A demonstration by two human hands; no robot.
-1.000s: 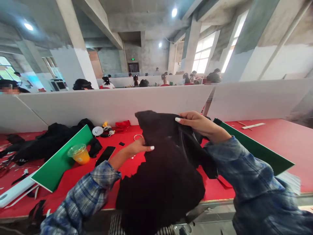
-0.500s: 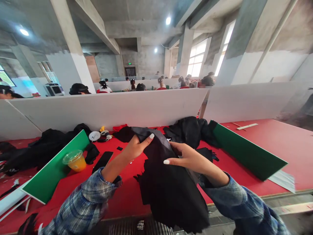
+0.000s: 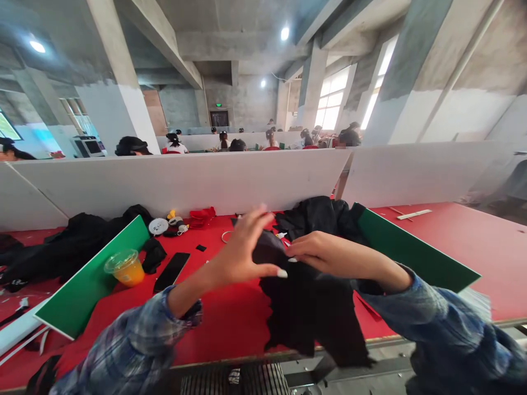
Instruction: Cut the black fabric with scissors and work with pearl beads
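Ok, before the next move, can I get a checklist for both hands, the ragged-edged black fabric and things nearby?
1. Right hand gripping the ragged-edged black fabric: ok, pinched.
2. Left hand gripping it: not ok, thumb and fingers spread.
3. Left hand touching fabric: cannot tell.
4. Clear plastic cup of orange drink apart from fabric: ok.
5. Flat black rectangular phone apart from fabric: ok.
6. Fabric within red tabletop's front edge: not ok.

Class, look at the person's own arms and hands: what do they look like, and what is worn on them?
Both the left sleeve and right sleeve are long, in a checked blue, whitish and dark cloth. The left hand and right hand wear no gloves. The left thumbnail looks white.
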